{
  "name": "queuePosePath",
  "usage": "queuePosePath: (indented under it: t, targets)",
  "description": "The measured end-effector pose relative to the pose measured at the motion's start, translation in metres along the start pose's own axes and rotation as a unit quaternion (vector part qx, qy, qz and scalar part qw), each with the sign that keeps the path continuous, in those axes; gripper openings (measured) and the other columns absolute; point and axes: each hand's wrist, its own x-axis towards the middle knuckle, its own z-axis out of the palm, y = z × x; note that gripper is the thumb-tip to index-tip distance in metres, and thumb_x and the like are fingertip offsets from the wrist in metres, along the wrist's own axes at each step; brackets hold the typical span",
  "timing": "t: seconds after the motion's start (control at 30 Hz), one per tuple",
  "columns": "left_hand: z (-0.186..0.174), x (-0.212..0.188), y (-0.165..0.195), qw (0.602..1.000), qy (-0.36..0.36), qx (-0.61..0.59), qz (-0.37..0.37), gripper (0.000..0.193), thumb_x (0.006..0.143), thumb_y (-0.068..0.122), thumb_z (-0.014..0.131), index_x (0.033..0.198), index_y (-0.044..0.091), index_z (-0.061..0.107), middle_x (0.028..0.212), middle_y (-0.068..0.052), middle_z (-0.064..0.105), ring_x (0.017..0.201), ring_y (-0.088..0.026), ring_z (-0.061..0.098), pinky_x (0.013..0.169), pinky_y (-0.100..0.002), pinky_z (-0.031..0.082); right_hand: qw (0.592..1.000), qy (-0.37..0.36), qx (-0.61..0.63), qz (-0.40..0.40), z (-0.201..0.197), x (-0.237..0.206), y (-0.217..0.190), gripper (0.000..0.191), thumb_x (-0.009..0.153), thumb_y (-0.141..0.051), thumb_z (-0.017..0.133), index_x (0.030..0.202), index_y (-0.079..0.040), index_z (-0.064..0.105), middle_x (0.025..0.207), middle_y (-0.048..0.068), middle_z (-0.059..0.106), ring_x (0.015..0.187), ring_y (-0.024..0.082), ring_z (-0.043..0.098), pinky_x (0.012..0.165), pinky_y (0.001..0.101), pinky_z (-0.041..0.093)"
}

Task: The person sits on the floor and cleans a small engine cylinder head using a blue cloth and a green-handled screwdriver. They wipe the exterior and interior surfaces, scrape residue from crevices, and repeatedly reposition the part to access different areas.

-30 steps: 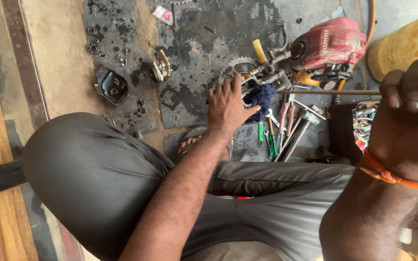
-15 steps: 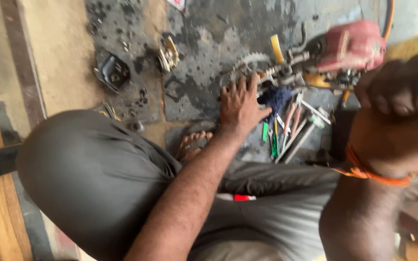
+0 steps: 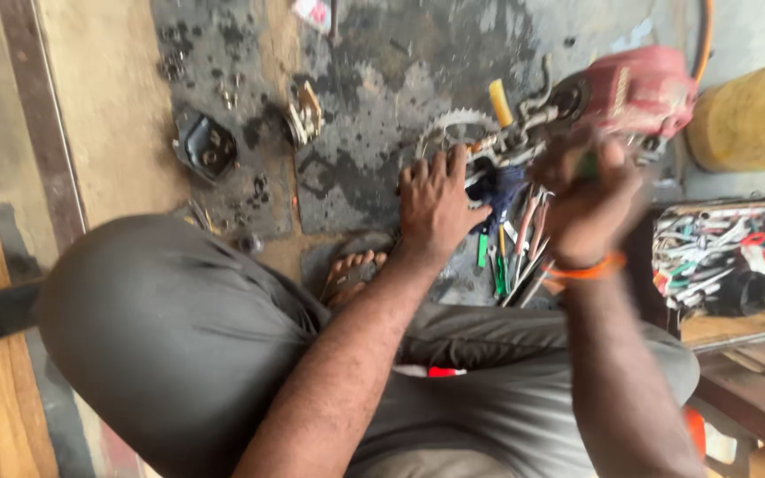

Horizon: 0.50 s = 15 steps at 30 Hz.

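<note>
My left hand (image 3: 436, 208) lies palm down with fingers spread on the oily floor, its fingertips at a toothed sprocket (image 3: 453, 124) and its thumb side against a dark blue cloth (image 3: 499, 188). My right hand (image 3: 591, 208), with an orange band at the wrist, is blurred and curled into a fist just in front of a red small engine (image 3: 644, 88). A bit of green shows at its fingers; whether it holds anything is unclear. Several screwdrivers and hand tools (image 3: 515, 257) lie on the floor between the two hands.
I sit cross-legged in grey trousers, a bare foot (image 3: 351, 270) under my left forearm. A black engine part (image 3: 204, 146) and a small metal part (image 3: 303, 113) lie at the far left. A wooden box of tools (image 3: 719, 257) stands at right, a yellow drum (image 3: 754, 115) behind it.
My right hand has dropped from close to the camera down toward the red engine, next to my left hand. The left hand has stayed on the floor by the sprocket.
</note>
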Motion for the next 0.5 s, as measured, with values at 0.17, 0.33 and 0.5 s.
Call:
queuePosePath:
  t: [0.17, 0.33, 0.5]
  targets:
    - [0.000, 0.004, 0.000, 0.999, -0.022, 0.009, 0.023, 0.118, 0.068, 0.066, 0.086, 0.152, 0.006, 0.030, 0.147, -0.022, 0.048, 0.130, -0.041, 0.050, 0.110, -0.058, 0.037, 0.987, -0.098, -0.085, -0.092, -0.006, -0.002, -0.015, 0.060, 0.104, -0.069, 0.048, 0.091, -0.011, 0.054, 0.072, 0.001, 0.042, 0.052, 0.012, 0.038, 0.046, 0.0261, 0.028]
    - [0.002, 0.005, -0.002, 1.000, -0.019, 0.008, 0.008, 0.120, 0.066, 0.068, 0.086, 0.151, 0.008, 0.027, 0.147, -0.021, 0.048, 0.129, -0.040, 0.051, 0.108, -0.060, 0.037, 0.997, -0.076, -0.015, -0.024, 0.010, 0.006, -0.023, 0.057, 0.113, -0.058, 0.048, 0.087, -0.008, 0.043, 0.069, 0.003, 0.035, 0.053, 0.012, 0.027, 0.049, 0.0279, 0.022]
    - [0.002, 0.002, -0.003, 1.000, -0.022, 0.018, 0.003, 0.117, 0.066, 0.067, 0.087, 0.151, 0.009, 0.033, 0.143, -0.018, 0.054, 0.128, -0.036, 0.054, 0.110, -0.056, 0.040, 0.997, -0.067, -0.015, -0.034, -0.003, -0.005, -0.034, 0.058, 0.111, -0.061, 0.037, 0.085, -0.009, 0.042, 0.068, 0.004, 0.039, 0.057, 0.015, 0.035, 0.052, 0.0294, 0.027]
